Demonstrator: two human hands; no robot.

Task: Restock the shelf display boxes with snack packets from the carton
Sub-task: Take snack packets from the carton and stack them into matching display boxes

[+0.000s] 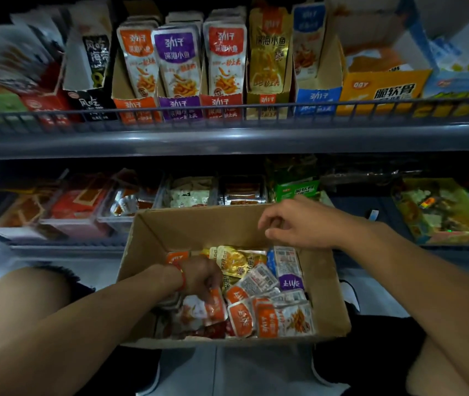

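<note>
Now carton (324,284) w/ mixed packets (267,307); left hand (201,277) pinching orange pkt (213,305); right hand (296,224) loosely curled, empty.

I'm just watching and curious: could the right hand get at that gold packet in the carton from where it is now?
Probably yes. The right hand hovers over the carton's open top, holding nothing, and the gold packet lies uncovered on top of the pile just below it. The left hand is busy among orange packets to the side.
</note>
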